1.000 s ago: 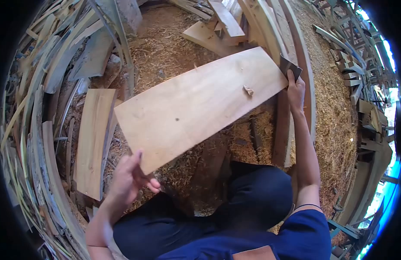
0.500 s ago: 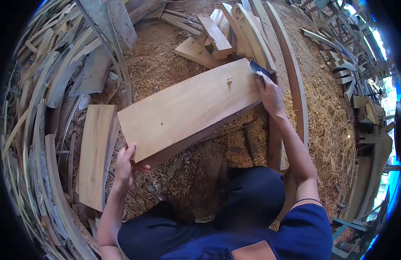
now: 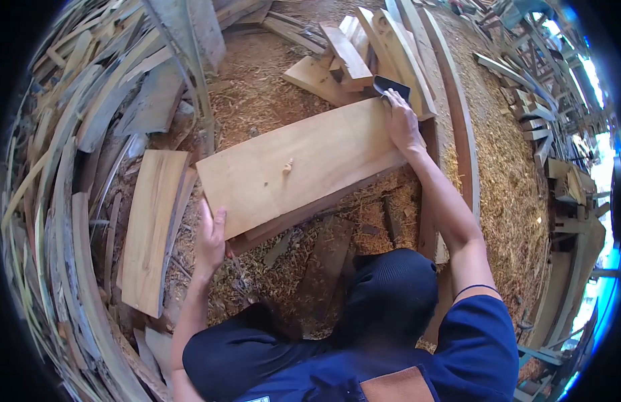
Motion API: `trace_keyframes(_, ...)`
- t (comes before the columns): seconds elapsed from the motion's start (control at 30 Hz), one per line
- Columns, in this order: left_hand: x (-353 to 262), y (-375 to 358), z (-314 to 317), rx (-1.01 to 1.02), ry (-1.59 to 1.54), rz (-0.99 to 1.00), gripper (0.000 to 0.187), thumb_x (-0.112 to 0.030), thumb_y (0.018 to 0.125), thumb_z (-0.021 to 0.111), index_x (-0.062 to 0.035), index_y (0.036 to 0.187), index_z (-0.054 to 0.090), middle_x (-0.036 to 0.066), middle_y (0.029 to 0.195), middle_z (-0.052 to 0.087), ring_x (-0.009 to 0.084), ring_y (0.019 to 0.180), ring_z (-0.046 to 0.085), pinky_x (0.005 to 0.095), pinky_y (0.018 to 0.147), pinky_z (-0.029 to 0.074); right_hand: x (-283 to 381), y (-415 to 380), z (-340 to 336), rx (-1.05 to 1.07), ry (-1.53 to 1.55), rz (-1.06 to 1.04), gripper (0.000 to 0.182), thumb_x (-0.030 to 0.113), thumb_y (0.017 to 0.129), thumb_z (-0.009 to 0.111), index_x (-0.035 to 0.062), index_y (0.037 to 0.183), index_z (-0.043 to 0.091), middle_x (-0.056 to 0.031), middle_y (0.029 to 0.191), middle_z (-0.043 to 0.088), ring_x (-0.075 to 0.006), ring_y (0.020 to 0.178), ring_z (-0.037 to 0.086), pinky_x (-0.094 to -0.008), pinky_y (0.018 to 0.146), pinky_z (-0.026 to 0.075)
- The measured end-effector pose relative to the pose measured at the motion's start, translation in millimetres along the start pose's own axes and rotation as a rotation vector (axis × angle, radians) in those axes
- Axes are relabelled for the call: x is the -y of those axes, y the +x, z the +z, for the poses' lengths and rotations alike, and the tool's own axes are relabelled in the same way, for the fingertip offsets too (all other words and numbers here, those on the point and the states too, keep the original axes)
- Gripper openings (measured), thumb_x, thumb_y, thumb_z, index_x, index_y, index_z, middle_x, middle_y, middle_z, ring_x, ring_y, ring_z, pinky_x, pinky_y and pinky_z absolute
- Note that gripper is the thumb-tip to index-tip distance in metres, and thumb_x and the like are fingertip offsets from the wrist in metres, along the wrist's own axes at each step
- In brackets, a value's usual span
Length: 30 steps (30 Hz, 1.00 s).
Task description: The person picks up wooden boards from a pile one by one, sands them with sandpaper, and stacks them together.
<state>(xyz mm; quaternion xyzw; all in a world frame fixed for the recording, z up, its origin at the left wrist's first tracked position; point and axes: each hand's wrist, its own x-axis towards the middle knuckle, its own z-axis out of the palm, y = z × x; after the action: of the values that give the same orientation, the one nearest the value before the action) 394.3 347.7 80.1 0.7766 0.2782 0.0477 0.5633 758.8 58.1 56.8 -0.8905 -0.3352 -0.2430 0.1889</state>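
Note:
A wide pale wooden board [image 3: 303, 161] lies tilted in front of me over sawdust. My left hand [image 3: 211, 242] grips its near left corner from below. My right hand [image 3: 401, 120] rests on the far right corner and also holds a thin dark metal scraper blade [image 3: 389, 85] that sticks up past the board's edge. A small wood chip [image 3: 287, 165] sits on the board's face. My knees in dark trousers [image 3: 384, 301] are just below the board.
A second pale plank [image 3: 151, 228] lies to the left. Curved wood strips pile along the left side [image 3: 62, 161]. Short offcuts [image 3: 347, 57] and long curved slats [image 3: 451, 114] lie beyond the board. Sawdust and shavings [image 3: 511, 167] cover the ground.
The board has dropped from a raised, steep tilt to nearly flat and shifted away from me. The wood chip slid left down its face. Both hands kept their hold.

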Motion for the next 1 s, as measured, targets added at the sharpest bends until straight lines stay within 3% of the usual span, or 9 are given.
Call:
trace_keyframes(0.2,8.5,2.4,0.5,-0.099,0.017,0.311,0.058,-0.036,0.1,0.031,-0.0007,0.143,0.018,0.024,0.132,0.043,0.026,0.117,0.049,0.0334,0.096,0.038,219.1,-47.6,-23.8,0.228,0.355,-0.532,0.042,0.007,0.075,0.054,0.0001,0.116,0.052,-0.0176,0.119,0.053,-0.0291,0.116,0.049,-0.0375,0.101,0.038)
trace_keyframes(0.3,-6.3,-5.1,-22.6,0.062,-0.333,-0.057,0.065,-0.051,0.097,0.024,-0.0057,0.143,0.021,0.019,0.114,0.056,0.0201,0.095,0.061,0.029,0.078,0.048,254.4,-72.1,-41.5,0.411,0.727,-0.887,0.045,0.006,0.074,0.053,-0.0015,0.119,0.051,-0.015,0.125,0.051,-0.0272,0.121,0.046,-0.0357,0.107,0.035)
trace_keyframes(0.4,-1.0,-13.5,-42.7,0.149,-0.406,-0.159,0.075,-0.064,0.091,0.02,-0.0074,0.14,0.029,0.003,0.068,0.056,0.0099,0.054,0.056,0.0235,0.054,0.048,229.4,-46.7,-50.9,0.239,0.502,-0.809,0.047,0.004,0.072,0.054,0.0001,0.118,0.052,-0.0152,0.119,0.054,-0.0253,0.118,0.049,-0.0357,0.101,0.041)
trace_keyframes(0.5,7.5,-9.2,-36.2,0.023,-0.28,-0.139,0.072,-0.062,0.092,0.023,-0.0066,0.138,0.033,0.004,0.071,0.057,0.0103,0.055,0.057,0.024,0.053,0.048,175.4,-21.9,9.6,0.021,0.267,-0.357,0.03,0.004,0.073,0.055,0.0006,0.103,0.057,-0.0143,0.105,0.056,-0.0276,0.105,0.053,-0.0339,0.092,0.045)
trace_keyframes(0.57,24.1,4.6,-31.9,0.084,-0.284,-0.042,0.069,-0.059,0.093,0.027,-0.0048,0.136,0.036,0.005,0.074,0.057,0.011,0.061,0.058,0.0244,0.06,0.049,208.4,-8.4,-5.8,0.346,0.285,-0.333,0.034,0.006,0.074,0.055,-0.0029,0.107,0.056,-0.017,0.111,0.056,-0.0276,0.109,0.052,-0.035,0.094,0.044)
trace_keyframes(0.73,7.6,3.1,-17.7,0.017,-0.195,-0.005,0.063,-0.048,0.097,0.032,0.001,0.136,0.034,0.012,0.113,0.056,0.0151,0.099,0.055,0.0249,0.082,0.045,259.0,-34.7,13.5,0.084,0.397,-0.979,0.042,0.012,0.08,0.051,-0.0032,0.119,0.052,-0.0157,0.126,0.052,-0.0232,0.124,0.044,-0.0327,0.104,0.037)
trace_keyframes(0.77,5.9,-2.4,-18.0,0.042,-0.34,-0.062,0.062,-0.047,0.098,0.033,0.0013,0.136,0.034,0.014,0.121,0.052,0.0166,0.107,0.052,0.0261,0.087,0.043,244.2,-19.4,31.7,-0.055,0.154,-0.944,0.038,0.011,0.08,0.052,-0.0022,0.116,0.054,-0.0144,0.123,0.054,-0.0231,0.121,0.048,-0.0335,0.102,0.038)
trace_keyframes(0.87,21.9,-4.4,-5.4,-0.033,-0.249,0.011,0.058,-0.044,0.098,0.035,0.0018,0.134,0.035,0.013,0.127,0.047,0.0177,0.116,0.044,0.0292,0.098,0.033,215.7,21.1,33.2,0.338,0.289,-0.47,0.03,0.013,0.081,0.051,0.0001,0.108,0.055,-0.0149,0.118,0.057,-0.0238,0.113,0.053,-0.0328,0.096,0.043)
trace_keyframes(1.0,-1.9,-0.3,-5.3,0.005,-0.28,0.075,0.051,-0.033,0.097,0.044,0.0032,0.131,0.035,0.012,0.124,0.049,0.0169,0.115,0.046,0.0305,0.099,0.035,235.9,-42.0,-11.1,0.25,0.397,-0.82,0.039,0.009,0.082,0.049,-0.0018,0.12,0.05,-0.0164,0.127,0.051,-0.0254,0.119,0.05,-0.0342,0.104,0.039)
